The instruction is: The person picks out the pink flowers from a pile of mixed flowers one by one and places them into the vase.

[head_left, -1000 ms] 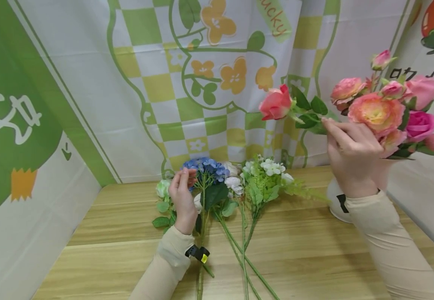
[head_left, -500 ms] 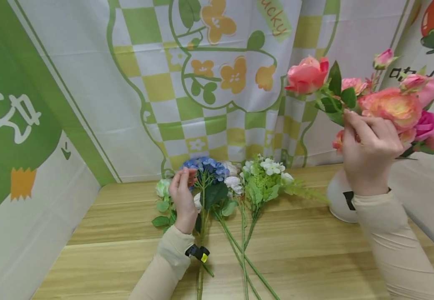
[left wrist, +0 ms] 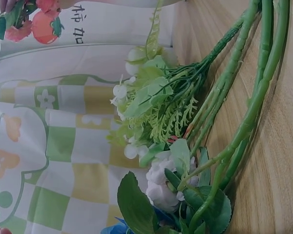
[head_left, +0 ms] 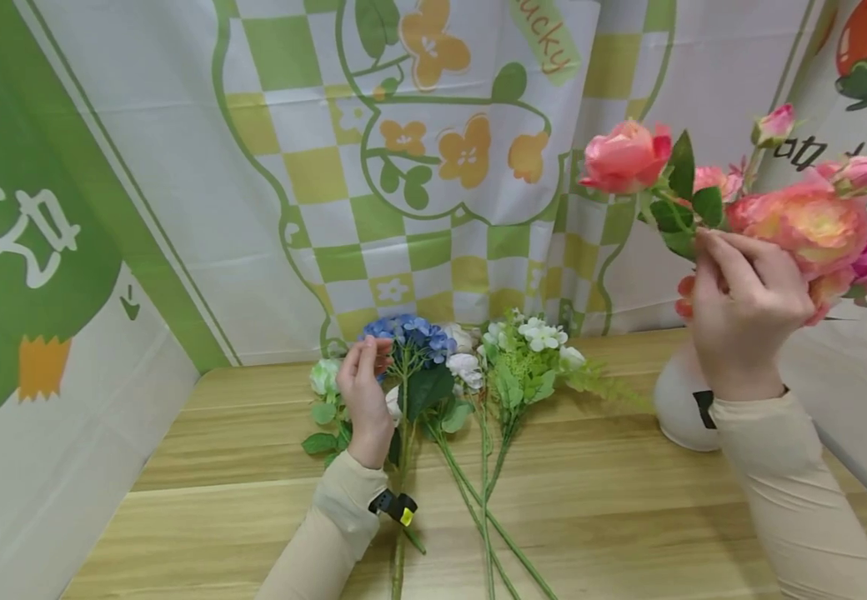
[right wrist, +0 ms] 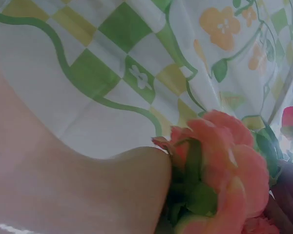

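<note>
Above vase (head_left: 679,406) — pink rose (head_left: 623,157) stem pinched in right hand (head_left: 744,312) grip.

Bare table (head_left: 613,500) separates loose stems (head_left: 478,467) from vase (head_left: 677,408).

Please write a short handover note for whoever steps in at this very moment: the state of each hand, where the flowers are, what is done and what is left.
Right hand: fingers pinch the stem of a pink rose, held up among the pink blooms standing in the white vase.
Left hand: rests on the table, fingertips curled at the blue hydrangea.
Done: several pink flowers stand in the vase.
Left: the hydrangea, the white roses and the white-and-green sprig lie flat on the table, not yet in the vase.
</note>
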{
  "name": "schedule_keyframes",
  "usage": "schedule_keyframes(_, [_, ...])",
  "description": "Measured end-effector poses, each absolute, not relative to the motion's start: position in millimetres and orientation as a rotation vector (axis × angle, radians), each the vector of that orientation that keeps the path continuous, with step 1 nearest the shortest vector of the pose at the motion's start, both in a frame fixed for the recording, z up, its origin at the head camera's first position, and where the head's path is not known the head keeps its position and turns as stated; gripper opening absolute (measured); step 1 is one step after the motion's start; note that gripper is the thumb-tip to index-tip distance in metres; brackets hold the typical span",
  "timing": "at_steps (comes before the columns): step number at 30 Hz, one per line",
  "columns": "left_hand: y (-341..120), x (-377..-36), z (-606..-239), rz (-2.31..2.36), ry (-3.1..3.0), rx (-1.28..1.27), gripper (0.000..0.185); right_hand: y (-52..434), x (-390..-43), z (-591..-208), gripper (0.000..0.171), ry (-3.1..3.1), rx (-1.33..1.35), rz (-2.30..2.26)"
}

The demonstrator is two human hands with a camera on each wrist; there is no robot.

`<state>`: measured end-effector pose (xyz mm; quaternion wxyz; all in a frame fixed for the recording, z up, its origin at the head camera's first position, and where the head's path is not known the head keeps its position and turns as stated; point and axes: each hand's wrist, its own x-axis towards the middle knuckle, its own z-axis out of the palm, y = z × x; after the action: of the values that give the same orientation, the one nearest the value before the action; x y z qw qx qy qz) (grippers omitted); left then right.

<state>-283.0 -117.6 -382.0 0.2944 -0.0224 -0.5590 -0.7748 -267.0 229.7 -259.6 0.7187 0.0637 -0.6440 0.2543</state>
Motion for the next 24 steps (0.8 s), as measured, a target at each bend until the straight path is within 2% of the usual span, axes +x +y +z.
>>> schedule_keyframes(6, [-117,-284,-381,-2.078,-1.466,-0.059,0.038,232,-266,-255,0.020,-1.442,0.093,0.611])
schedule_keyframes(13, [-117,-281,-380,-2.074,-1.483,-0.059,0.043,235,-263,-263,0.024,-1.509,0.089,0.590])
schedule_keyframes(24, [-115,-281,-381,-2.078,-1.478,-0.057,0.037,240,-254,-261,0.032,-1.675,-0.005,0.464])
